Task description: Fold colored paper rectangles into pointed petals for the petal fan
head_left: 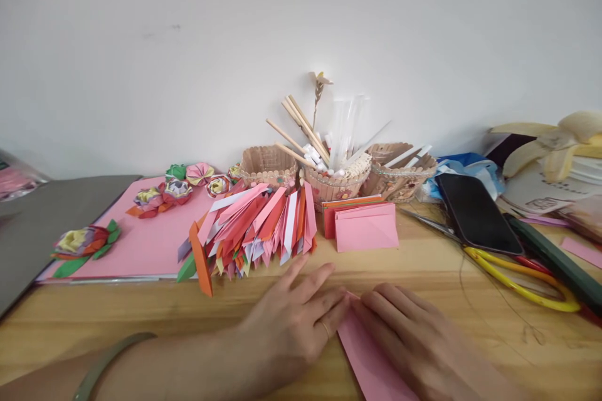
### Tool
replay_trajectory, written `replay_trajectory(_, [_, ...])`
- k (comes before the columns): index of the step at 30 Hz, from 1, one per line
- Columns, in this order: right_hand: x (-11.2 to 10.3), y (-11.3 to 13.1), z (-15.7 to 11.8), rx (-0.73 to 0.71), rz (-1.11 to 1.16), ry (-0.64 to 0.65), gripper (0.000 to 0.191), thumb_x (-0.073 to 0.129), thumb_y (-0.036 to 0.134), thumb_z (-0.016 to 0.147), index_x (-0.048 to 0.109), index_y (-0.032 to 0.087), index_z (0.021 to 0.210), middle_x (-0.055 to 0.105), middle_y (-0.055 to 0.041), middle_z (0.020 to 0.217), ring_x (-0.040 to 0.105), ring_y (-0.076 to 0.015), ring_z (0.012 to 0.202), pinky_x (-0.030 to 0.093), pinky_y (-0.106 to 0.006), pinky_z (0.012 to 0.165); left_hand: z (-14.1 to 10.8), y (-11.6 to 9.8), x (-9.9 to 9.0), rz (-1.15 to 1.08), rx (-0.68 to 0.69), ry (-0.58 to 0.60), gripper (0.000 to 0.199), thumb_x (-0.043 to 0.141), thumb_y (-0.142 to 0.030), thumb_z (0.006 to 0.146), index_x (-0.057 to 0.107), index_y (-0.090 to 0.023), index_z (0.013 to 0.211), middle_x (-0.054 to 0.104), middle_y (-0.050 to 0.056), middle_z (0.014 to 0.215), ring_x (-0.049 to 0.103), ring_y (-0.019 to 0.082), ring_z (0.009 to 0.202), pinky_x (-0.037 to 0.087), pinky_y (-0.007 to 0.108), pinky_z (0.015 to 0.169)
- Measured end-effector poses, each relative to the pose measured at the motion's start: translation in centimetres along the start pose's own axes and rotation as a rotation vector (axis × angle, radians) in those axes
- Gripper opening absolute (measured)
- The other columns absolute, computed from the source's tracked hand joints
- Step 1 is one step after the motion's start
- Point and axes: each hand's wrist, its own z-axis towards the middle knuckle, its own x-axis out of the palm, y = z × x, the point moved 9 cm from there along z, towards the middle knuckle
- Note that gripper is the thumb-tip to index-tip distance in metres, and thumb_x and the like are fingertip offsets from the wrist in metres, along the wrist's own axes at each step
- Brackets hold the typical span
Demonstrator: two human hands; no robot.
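A folded pink paper (364,357) lies on the wooden table at the bottom centre, one end pointing away from me. My left hand (301,316) is beside its far tip, with the ring and little fingers touching the tip and the other fingers spread. My right hand (404,332) lies over the right side of the paper, its fingers close together and pressing near the tip. The right thumb is hidden. Beyond my hands stand folded pink paper pieces (367,229) and a heap of folded coloured paper strips (263,222).
Three small baskets (268,163) with sticks and tubes stand by the wall. Paper flowers (176,190) rest on pink sheets at the left. Yellow-handled scissors (522,285), a black phone (477,213), a green cutter (559,263) and banana peels (559,141) are at the right.
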Motion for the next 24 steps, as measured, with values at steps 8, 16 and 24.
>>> replay_trajectory(8, [3.0, -2.6, -1.4, 0.258, 0.453, 0.190, 0.024, 0.045, 0.012, 0.089, 0.059, 0.017, 0.108, 0.060, -0.0077, 0.092, 0.056, -0.0192, 0.081, 0.051, -0.033, 0.070, 0.0, -0.1, -0.1, 0.080, 0.016, -0.025, 0.026, 0.041, -0.021, 0.097, 0.059, -0.014, 0.115, 0.061, 0.007, 0.119, 0.038, 0.025, 0.128, 0.012, 0.052, 0.112])
replay_trajectory(16, [2.7, -2.7, -1.6, 0.199, 0.417, 0.260, 0.016, 0.049, 0.015, 0.090, 0.062, 0.020, 0.098, 0.060, -0.0056, 0.098, 0.054, -0.0216, 0.090, 0.048, -0.039, 0.081, 0.3, -0.9, -0.2, 0.150, 0.075, 0.028, 0.032, 0.035, -0.017, 0.097, 0.057, -0.008, 0.120, 0.059, 0.011, 0.125, 0.033, 0.027, 0.132, 0.004, 0.056, 0.112])
replay_trajectory(24, [2.9, -2.2, -2.0, 0.189, 0.412, 0.255, 0.028, 0.046, 0.011, 0.088, 0.058, 0.017, 0.114, 0.059, -0.0080, 0.112, 0.051, -0.0216, 0.100, 0.046, -0.041, 0.089, 0.0, -0.9, 0.5, 0.057, 0.115, 0.057, 0.033, 0.035, -0.017, 0.098, 0.053, -0.008, 0.125, 0.050, 0.008, 0.136, 0.027, 0.027, 0.136, 0.019, 0.053, 0.111])
